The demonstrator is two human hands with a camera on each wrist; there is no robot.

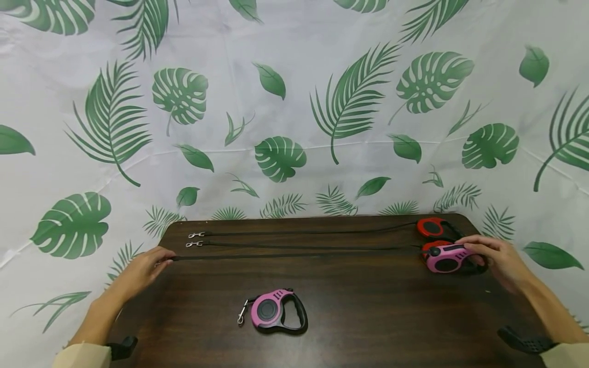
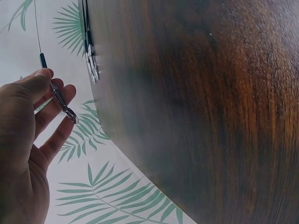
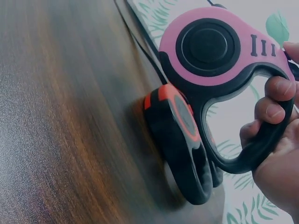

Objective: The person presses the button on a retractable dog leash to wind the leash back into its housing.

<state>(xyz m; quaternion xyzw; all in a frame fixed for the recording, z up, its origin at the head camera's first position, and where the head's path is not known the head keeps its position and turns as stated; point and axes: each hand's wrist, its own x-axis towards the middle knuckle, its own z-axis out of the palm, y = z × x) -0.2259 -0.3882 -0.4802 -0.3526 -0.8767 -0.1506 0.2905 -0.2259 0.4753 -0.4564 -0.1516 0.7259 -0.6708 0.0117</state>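
Observation:
My right hand (image 1: 499,258) grips the black handle of a pink retractable dog leash (image 3: 205,46), fingers curled through its loop. At the table's left side my left hand (image 1: 146,268) pinches the end of that leash's cord, just above its metal clip (image 2: 63,105). The black cord (image 1: 285,255) stretches straight between both hands. Close by the pink case lie two red retractable leashes (image 1: 430,227), the nearer one partly hidden behind it. Their cords run left across the table to two silver clips (image 1: 195,239).
A second pink retractable leash (image 1: 267,309) lies at the front middle of the dark wooden table (image 1: 368,306), its cord wound in and its clip (image 1: 242,313) to the left. Behind the table hangs a white cloth (image 1: 285,117) with green leaves.

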